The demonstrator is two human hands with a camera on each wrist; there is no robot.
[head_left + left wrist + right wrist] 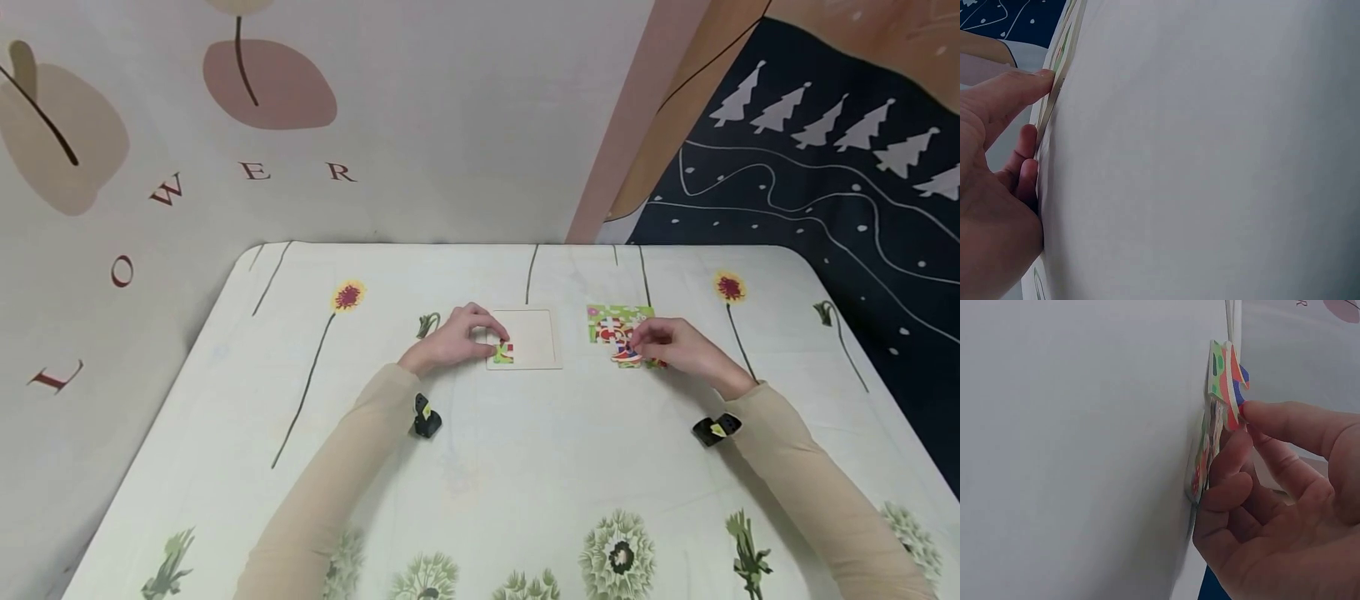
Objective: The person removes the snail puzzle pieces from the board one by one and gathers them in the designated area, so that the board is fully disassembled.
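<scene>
A shallow puzzle tray (534, 337) with a pale bare base lies flat on the table. One green, red and white puzzle piece (504, 355) sits in its near left corner. My left hand (459, 340) is at the tray's left side, its thumb touching the edge beside that piece; fingertip contact with the piece is unclear. My right hand (675, 346) pinches a puzzle piece (1229, 387) with red, white, blue and green print between thumb and finger. Beneath and around that hand lie several other puzzle pieces (600, 321), some hidden by the fingers.
The table wears a pale cloth (495, 467) printed with flowers and stems. Behind it stands a pale wall (465, 125) with letters, and a dark blue panel (810, 183) with trees is at the right. Small black wrist cameras sit on both sleeves.
</scene>
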